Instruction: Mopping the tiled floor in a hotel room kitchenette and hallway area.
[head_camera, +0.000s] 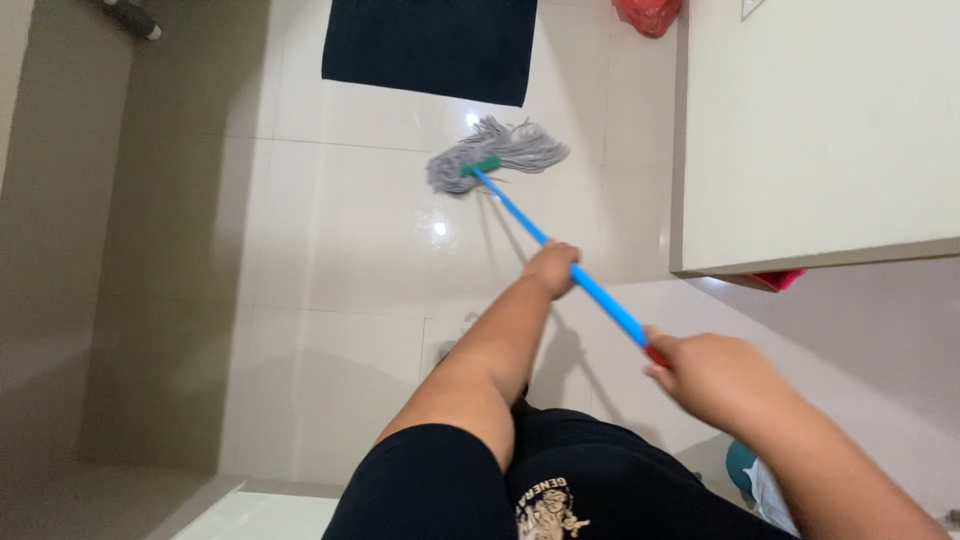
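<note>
Gripping the blue mop handle (585, 285) in both hands, the person has the fingers of each hand wrapped tight around the shaft. The left hand (553, 268) holds it partway down, its fingers (566, 250) curled over the top of the pole. The right hand (705, 375) clasps the upper end, where a bit of red grip (655, 356) shows just beyond its fingers (658, 342).

Ahead of the left fingers the handle runs down and away to a green socket (482, 166), and beyond that the grey string mop head (497, 153) lies spread flat on the pale tiled floor (340, 260). The strands rest just short of a dark mat (430, 45), near it but apart.

Judging progress: the tiles around the mop head shine with bright reflections, which may mean they are wet, though polished tile would look the same, so how much floor has been covered cannot be told. The mop sits in the middle of the open floor; the strip along the wall on the left and the tiles nearest the person show no clear sign either way.

Further out, to the right of the right fingers, stands a pale cabinet side (820, 130), with a red bag (650, 14) at the far edge.
</note>
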